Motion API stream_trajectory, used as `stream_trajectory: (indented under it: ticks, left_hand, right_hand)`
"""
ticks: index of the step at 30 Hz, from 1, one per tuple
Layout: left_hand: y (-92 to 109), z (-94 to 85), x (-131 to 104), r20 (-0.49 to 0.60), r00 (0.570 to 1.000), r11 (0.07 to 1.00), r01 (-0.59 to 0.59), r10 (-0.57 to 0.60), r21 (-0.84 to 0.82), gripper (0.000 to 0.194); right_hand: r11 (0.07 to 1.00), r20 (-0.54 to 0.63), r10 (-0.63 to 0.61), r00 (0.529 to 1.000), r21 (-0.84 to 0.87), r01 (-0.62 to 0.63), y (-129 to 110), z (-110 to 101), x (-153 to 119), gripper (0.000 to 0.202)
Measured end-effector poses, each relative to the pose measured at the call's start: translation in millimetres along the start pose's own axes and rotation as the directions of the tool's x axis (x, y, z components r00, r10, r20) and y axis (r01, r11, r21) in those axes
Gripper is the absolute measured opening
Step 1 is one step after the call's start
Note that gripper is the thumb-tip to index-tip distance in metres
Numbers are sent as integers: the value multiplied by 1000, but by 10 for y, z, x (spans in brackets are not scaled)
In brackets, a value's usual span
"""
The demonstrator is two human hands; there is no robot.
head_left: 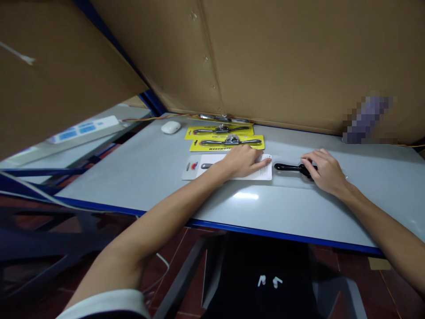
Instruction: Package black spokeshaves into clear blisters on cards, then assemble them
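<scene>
My left hand (244, 161) lies across a white printed card (262, 175), its fingers pressing down and its thumb stretched along the card. Left of that wrist shows a dark handle shape (206, 166); I cannot tell whether it is printed or real. My right hand (327, 173) is closed round the middle of a black spokeshave (287, 167). That tool's left handle sticks out toward the card, and its right side is hidden by the hand. Clear plastic packaging (295, 182) shows around the spokeshave.
Behind my left hand lie yellow-carded metal spokeshaves (230, 141), overlapping toward the cardboard wall (285, 66). A white earbud case (171, 127) sits at the back left of the grey table (133, 177). A power strip (86, 128) rests farther left. Two white earbuds (262, 281) show on my lap.
</scene>
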State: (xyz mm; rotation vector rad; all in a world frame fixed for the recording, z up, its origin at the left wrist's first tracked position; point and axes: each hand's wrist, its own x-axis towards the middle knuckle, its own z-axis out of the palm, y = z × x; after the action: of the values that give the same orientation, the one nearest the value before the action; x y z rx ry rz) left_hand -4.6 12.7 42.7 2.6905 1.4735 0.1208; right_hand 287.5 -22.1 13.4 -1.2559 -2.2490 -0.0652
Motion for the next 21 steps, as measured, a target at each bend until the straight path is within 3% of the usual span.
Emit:
stream_trajectory:
  ticks: [9,17,21]
  left_hand:
    - [122,228,31,-165,973,987,-162,163,22,54]
    - [226,305,37,-251,923,957,-278,290,85,45]
    - [254,321,62,-268,922,960,-269,280,78,44]
  right_hand:
    - [998,30,-42,999,-42,44,-141,-21,-9,34]
    - [994,16,-82,997,-78,83,-295,-5,-21,38]
    - [993,25,-92,995,-79,93,-315,4,-4,37]
